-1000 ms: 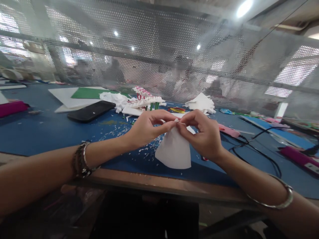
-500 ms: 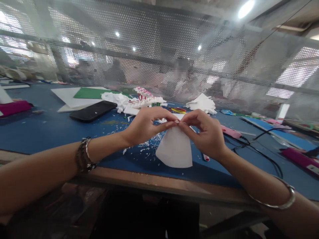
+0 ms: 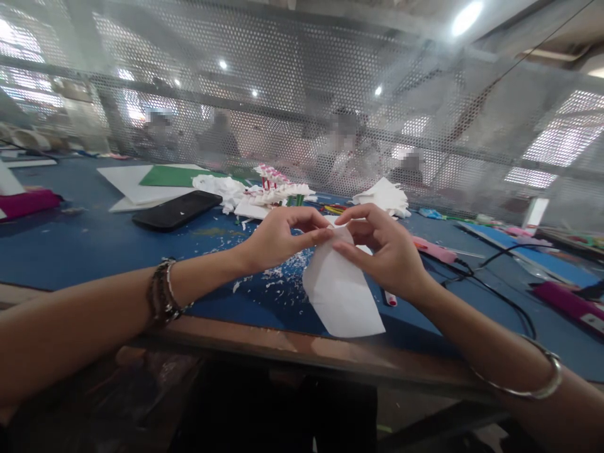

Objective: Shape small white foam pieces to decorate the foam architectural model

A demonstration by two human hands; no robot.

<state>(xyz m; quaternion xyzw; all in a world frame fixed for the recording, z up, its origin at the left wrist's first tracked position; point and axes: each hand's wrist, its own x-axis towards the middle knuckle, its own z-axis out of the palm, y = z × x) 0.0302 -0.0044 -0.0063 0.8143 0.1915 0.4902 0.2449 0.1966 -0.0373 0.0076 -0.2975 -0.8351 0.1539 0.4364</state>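
Observation:
A piece of white paper (image 3: 342, 292) hangs from my fingertips above the blue table, its wide lower end near the table's front edge. My left hand (image 3: 285, 242) pinches its top edge between thumb and fingers. From the other side, my right hand (image 3: 384, 248) grips the same top part, thumb in front, some fingers behind the sheet. The fingertips of both hands nearly meet there. White paper scraps (image 3: 278, 274) lie scattered on the table left of the sheet.
Left of my hands lie a black phone (image 3: 177, 211) and a green sheet (image 3: 172, 176) over white sheets. Beyond are paper models (image 3: 278, 189) and a stack of white cut pieces (image 3: 383, 196). A pink glue gun (image 3: 434, 250) with a black cable sits right. A perforated screen (image 3: 283, 82) stands behind.
The paper's lower end has swung right and nearer to me. My right fingers have opened a little from a tight pinch and now lie over the paper's top; the left hand barely moved.

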